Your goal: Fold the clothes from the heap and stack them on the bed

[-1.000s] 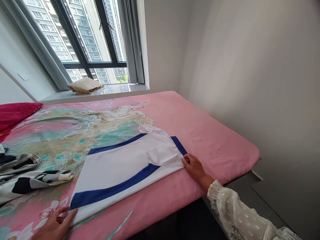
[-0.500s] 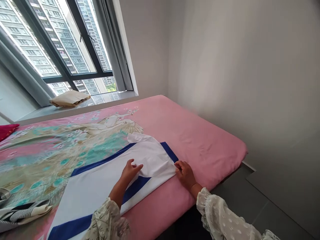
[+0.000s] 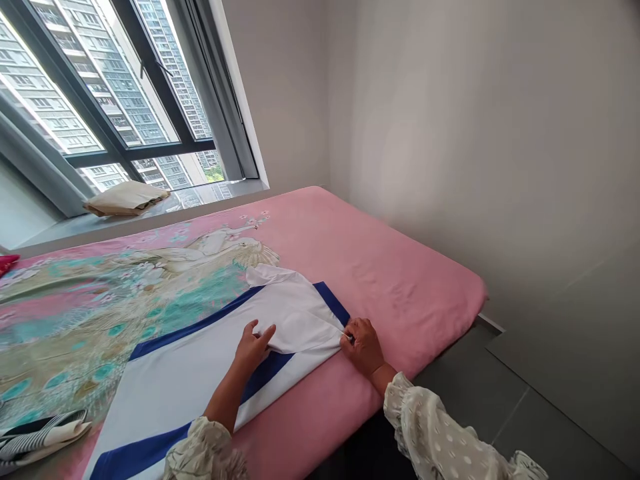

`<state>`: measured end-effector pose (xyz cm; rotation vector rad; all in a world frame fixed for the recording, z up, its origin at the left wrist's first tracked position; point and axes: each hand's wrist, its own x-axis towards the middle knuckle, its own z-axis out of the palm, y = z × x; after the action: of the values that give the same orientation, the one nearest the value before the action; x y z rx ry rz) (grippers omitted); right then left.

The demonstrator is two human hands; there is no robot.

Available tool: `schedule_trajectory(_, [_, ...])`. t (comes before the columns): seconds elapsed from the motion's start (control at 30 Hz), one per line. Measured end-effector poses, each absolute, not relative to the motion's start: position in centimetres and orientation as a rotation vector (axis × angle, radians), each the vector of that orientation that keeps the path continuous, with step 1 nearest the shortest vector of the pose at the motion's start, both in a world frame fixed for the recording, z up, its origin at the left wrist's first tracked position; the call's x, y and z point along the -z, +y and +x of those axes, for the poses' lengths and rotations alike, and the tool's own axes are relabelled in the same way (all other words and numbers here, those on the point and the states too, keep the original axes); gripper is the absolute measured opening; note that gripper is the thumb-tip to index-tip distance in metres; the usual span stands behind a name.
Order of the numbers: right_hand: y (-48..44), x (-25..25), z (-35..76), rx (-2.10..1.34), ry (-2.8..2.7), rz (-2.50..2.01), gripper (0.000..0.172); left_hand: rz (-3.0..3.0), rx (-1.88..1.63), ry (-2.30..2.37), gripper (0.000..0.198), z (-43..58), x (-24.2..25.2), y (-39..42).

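Observation:
A white garment with blue stripes (image 3: 200, 373) lies folded lengthwise on a pink bed (image 3: 400, 280). My left hand (image 3: 254, 347) rests flat on the garment near its collar end, fingers spread over a fold of white cloth. At the garment's right corner, by the bed's near edge, my right hand (image 3: 361, 341) pinches the cloth with curled fingers. Both arms wear a pale dotted sleeve.
The bedsheet carries a teal and gold peacock print (image 3: 125, 300). A black and white striped cloth (image 3: 40, 437) lies at the lower left. A beige bundle (image 3: 125, 198) sits on the windowsill. A grey wall runs along the bed's right side, with grey floor (image 3: 540, 400) below.
My left hand left the garment's lower corner and came to the collar end, where it now lies. My right hand stayed at the corner and closed on the cloth. The view shifted right.

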<state>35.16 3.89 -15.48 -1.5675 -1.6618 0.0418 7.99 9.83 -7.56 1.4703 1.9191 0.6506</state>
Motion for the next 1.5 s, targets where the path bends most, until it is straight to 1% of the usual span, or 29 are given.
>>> schedule_trajectory(0.1, [3.8, 15.5, 35.0, -0.023, -1.664, -1.576, 0.014, 1.57, -0.479, 1.882, 0.081, 6.9, 6.8, 8.3])
schedule_trajectory(0.17, [3.6, 15.7, 35.0, -0.046, -1.682, -1.55, 0.016, 1.718, -0.311, 1.915, 0.081, 5.3, 6.7, 5.9])
schedule_trajectory(0.27, [3.2, 16.2, 35.2, -0.036, -1.745, -1.493, 0.017, 1.929, -0.121, 2.024, 0.065, 0.9, 7.1, 1.4])
schedule_trajectory(0.37, [3.2, 17.3, 35.7, 0.033, -1.813, -1.456, 0.018, 1.937, -0.069, 2.226, 0.055, -5.8, 7.6, -3.0])
schedule_trajectory(0.47, [3.3, 18.3, 36.1, 0.066, -1.857, -1.454, 0.02, 1.707, -0.101, 2.477, 0.055, -13.0, 7.9, -6.6])
schedule_trajectory(0.6, [3.4, 19.1, 36.3, 0.115, -1.876, -1.464, 0.022, 1.534, -0.185, 2.521, 0.049, -19.0, 7.9, -8.9])
schedule_trajectory(0.73, [3.4, 19.4, 36.4, 0.137, -1.894, -1.454, 0.025, 1.548, -0.315, 2.476, 0.045, -19.8, 8.1, -8.3])
schedule_trajectory(0.9, [3.4, 19.5, 36.4, 0.15, -1.907, -1.436, 0.027, 1.569, -0.469, 2.396, 0.052, -18.9, 8.4, -5.7])
schedule_trajectory(0.93, [3.4, 19.4, 36.4, 0.154, -1.907, -1.435, 0.027, 1.551, -0.489, 2.379, 0.047, -18.9, 8.4, -5.2])
schedule_trajectory(1.03, [3.4, 19.3, 36.3, 0.163, -1.904, -1.444, 0.026, 1.473, -0.55, 2.293, 0.02, -19.3, 7.9, -4.4])
schedule_trajectory(1.07, [3.4, 19.3, 36.3, 0.161, -1.907, -1.449, 0.025, 1.442, -0.578, 2.249, 0.016, -19.5, 7.8, -4.4])
schedule_trajectory(1.1, [3.4, 19.3, 36.3, 0.157, -1.912, -1.454, 0.025, 1.405, -0.608, 2.203, 0.018, -19.6, 7.6, -4.4])
schedule_trajectory(1.2, [3.5, 19.5, 36.4, 0.163, -1.926, -1.46, 0.024, 1.265, -0.667, 2.082, 0.041, -20.0, 7.4, -5.0])
schedule_trajectory(1.27, [3.5, 19.7, 36.5, 0.183, -1.927, -1.457, 0.025, 1.174, -0.646, 2.033, 0.053, -20.2, 7.5, -5.6])
schedule_trajectory(1.37, [3.6, 20.0, 36.6, 0.204, -1.924, -1.449, 0.027, 1.104, -0.619, 1.985, 0.057, -20.4, 7.6, -6.6])
schedule_trajectory(1.5, [3.7, 20.1, 36.7, 0.204, -1.921, -1.448, 0.033, 1.156, -0.676, 1.981, 0.055, -20.2, 7.9, -7.8])
